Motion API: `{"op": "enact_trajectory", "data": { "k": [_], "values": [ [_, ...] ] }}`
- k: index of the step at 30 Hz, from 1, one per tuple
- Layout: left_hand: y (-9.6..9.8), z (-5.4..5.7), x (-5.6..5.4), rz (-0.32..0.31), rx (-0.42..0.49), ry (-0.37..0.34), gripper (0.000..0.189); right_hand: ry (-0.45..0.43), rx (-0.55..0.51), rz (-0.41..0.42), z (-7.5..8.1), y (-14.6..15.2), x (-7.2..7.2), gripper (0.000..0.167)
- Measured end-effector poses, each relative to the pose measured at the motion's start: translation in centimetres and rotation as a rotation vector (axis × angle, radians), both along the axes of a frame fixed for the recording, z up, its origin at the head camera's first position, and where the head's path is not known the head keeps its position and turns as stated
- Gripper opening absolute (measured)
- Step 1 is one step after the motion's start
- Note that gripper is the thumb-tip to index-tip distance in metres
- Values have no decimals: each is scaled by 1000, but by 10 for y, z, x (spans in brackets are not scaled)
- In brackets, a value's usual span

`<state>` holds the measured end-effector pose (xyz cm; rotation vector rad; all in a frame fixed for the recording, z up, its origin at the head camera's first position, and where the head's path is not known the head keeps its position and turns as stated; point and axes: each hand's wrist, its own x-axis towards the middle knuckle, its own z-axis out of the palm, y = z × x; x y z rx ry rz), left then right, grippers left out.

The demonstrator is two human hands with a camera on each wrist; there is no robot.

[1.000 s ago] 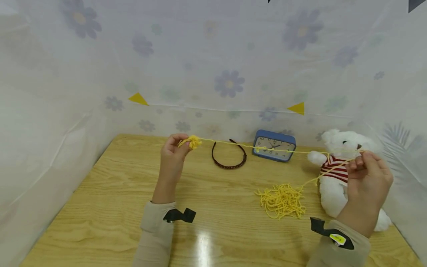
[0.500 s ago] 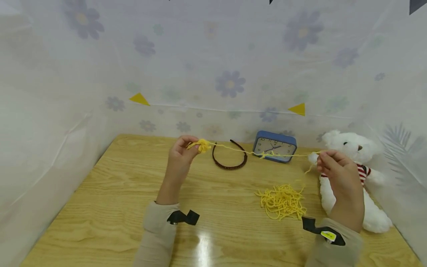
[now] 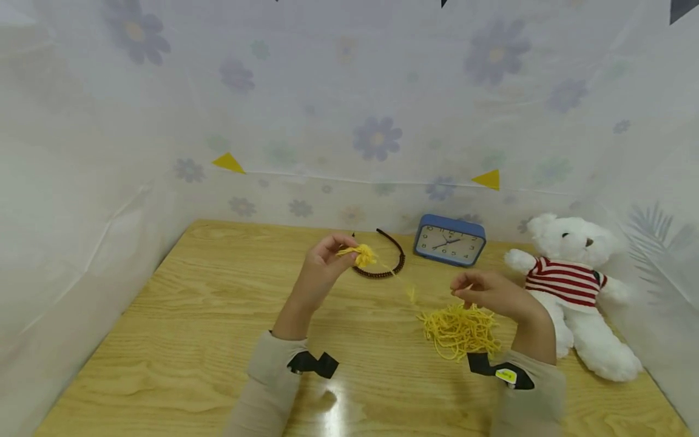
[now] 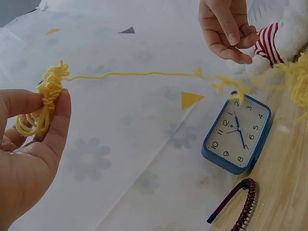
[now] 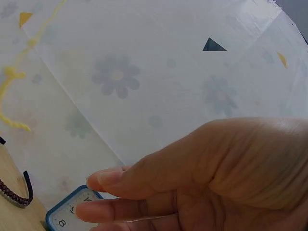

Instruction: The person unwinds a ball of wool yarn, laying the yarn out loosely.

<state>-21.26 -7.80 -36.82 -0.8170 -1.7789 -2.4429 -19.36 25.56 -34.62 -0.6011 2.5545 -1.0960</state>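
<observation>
My left hand [image 3: 321,276] pinches a small wound bundle of yellow yarn [image 4: 50,94] between thumb and fingers, lifted above the table. A single strand [image 4: 144,73] runs from it toward the right; in the head view it droops and blurs near a knotted part [image 3: 411,295]. Just over the loose yellow yarn pile [image 3: 459,331] hovers my right hand [image 3: 497,296]. Its fingers [image 5: 130,208] are loosely bent, and no yarn shows between them in the wrist views. Whether it touches the pile is unclear in the head view.
Behind the hands, a dark beaded headband [image 3: 403,258] lies on the wooden table [image 3: 185,328]. A blue alarm clock [image 3: 449,240] stands at the back, and a white teddy bear [image 3: 562,285] in a red-striped shirt sits at the right. A patterned sheet [image 3: 306,121] encloses the table.
My right hand has moved left from in front of the bear to above the pile and let go of the strand, which has slackened. My left hand has shifted right and slightly down.
</observation>
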Motion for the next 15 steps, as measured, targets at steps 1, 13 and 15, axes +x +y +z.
{"op": "enact_trajectory", "data": {
  "k": [1, 13, 15],
  "values": [
    [1, 0, 1, -5, -10, -2, 13, 17, 4, 7, 1, -4, 0, 21],
    [9, 1, 4, -72, -69, 1, 15, 118, -428, 220, 2, -72, -4, 35],
    [11, 0, 4, -92, -63, 16, 18, 102, -480, 242, 1, -81, -3, 38]
  ]
}}
